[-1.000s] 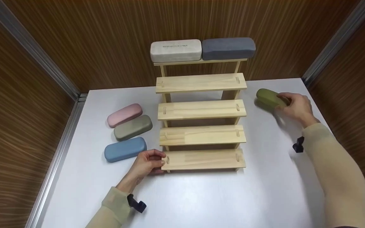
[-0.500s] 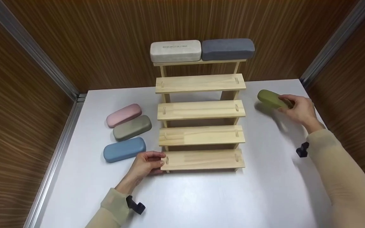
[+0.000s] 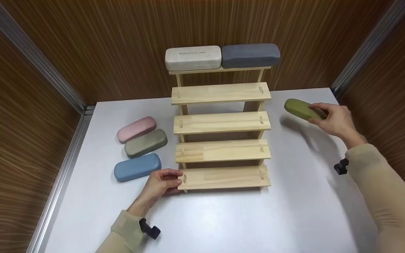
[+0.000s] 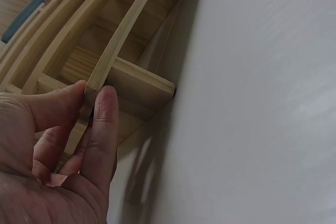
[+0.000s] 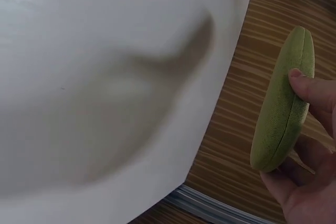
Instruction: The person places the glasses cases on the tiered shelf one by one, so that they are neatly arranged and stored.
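Observation:
A stepped wooden rack (image 3: 220, 123) stands in the middle of the white table. My left hand (image 3: 159, 183) pinches the left end of its lowest shelf (image 3: 227, 177); in the left wrist view the thumb and fingers lie on either face of that board (image 4: 113, 56). To the right of the rack my right hand (image 3: 334, 119) holds a green glasses case (image 3: 300, 109) by one end, above the table. Seen from the right wrist, the thumb presses one side of the green case (image 5: 283, 103) and fingers lie behind it. On the top shelf are a whitish glasses case (image 3: 193, 58) and a dark blue-grey one (image 3: 251, 56).
Left of the rack lie a pink case (image 3: 136, 129), a grey-green case (image 3: 146, 143) and a blue case (image 3: 137, 167). Wood-grain panels (image 3: 202, 21) enclose the white table (image 3: 223, 221) at the back and both sides.
My right hand, still holding the green glasses case, has shifted slightly right and lifted a little; the case's shadow lies farther from it. My left hand stays on the lowest shelf.

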`<state>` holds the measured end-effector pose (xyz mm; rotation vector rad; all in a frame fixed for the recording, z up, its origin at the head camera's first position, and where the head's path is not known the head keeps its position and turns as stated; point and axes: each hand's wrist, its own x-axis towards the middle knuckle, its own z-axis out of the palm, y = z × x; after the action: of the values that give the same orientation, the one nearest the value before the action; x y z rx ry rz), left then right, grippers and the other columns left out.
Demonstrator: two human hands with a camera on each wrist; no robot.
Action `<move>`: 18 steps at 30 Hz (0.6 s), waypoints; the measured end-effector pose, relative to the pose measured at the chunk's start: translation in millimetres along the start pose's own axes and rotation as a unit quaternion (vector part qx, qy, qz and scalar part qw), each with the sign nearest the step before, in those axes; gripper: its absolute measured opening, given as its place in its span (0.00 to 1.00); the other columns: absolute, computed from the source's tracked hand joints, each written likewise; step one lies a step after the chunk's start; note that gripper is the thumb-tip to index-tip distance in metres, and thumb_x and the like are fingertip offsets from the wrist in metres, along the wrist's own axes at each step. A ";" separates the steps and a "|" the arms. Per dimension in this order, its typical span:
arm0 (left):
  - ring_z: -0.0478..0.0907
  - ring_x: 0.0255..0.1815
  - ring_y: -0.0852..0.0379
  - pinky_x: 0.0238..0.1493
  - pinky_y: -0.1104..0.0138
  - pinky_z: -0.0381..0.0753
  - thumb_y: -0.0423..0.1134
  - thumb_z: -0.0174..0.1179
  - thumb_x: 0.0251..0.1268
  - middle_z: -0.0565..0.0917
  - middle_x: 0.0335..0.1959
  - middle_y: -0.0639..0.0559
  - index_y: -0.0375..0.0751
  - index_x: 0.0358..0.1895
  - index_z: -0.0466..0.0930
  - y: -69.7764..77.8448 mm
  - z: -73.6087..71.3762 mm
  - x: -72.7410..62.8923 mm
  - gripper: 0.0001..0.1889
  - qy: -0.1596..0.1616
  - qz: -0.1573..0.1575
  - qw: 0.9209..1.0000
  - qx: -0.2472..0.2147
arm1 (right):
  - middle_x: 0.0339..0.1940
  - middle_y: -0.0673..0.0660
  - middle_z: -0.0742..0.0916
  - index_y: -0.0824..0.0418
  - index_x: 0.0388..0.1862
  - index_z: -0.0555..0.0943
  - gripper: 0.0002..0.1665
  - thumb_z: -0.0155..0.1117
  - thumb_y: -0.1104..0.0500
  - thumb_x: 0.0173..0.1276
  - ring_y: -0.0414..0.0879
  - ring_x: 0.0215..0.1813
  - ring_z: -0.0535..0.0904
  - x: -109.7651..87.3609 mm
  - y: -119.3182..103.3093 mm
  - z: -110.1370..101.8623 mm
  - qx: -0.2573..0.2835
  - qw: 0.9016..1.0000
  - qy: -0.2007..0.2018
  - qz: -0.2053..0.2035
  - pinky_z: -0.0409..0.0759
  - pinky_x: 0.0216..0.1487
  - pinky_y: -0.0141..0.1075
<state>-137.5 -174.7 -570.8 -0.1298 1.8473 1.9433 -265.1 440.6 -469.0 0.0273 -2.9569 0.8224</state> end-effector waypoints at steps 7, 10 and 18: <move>0.91 0.42 0.60 0.44 0.66 0.96 0.25 0.72 0.71 0.93 0.43 0.54 0.26 0.60 0.88 -0.3 0.5 0.4 0.17 -0.003 0.004 1.000 0.003 | 0.64 0.70 0.92 0.55 0.71 0.88 0.28 0.80 0.57 0.72 0.56 0.51 0.78 -4.5 -13.7 -13.3 -0.014 0.999 0.027 -0.027 0.67 0.46 0.33; 0.91 0.43 0.60 0.45 0.66 0.96 0.25 0.72 0.71 0.93 0.43 0.54 0.26 0.60 0.88 -0.8 0.6 0.8 0.17 -0.004 0.005 1.000 0.006 | 0.65 0.69 0.92 0.55 0.70 0.89 0.28 0.81 0.58 0.72 0.54 0.49 0.78 -7.2 -18.8 -18.6 -0.017 0.998 0.037 -0.038 0.66 0.43 0.28; 0.91 0.43 0.60 0.44 0.67 0.96 0.26 0.72 0.72 0.93 0.43 0.54 0.26 0.61 0.88 -1.0 0.7 -0.1 0.17 -0.004 0.007 1.000 0.006 | 0.61 0.68 0.94 0.54 0.67 0.91 0.27 0.84 0.60 0.68 0.35 0.42 0.76 -11.4 -30.3 -28.6 -0.014 0.995 0.059 -0.075 0.65 0.40 0.21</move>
<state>-136.9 -174.0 -571.6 -0.1052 1.8580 1.9393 -250.7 429.4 -429.8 0.1887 -2.8148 0.7357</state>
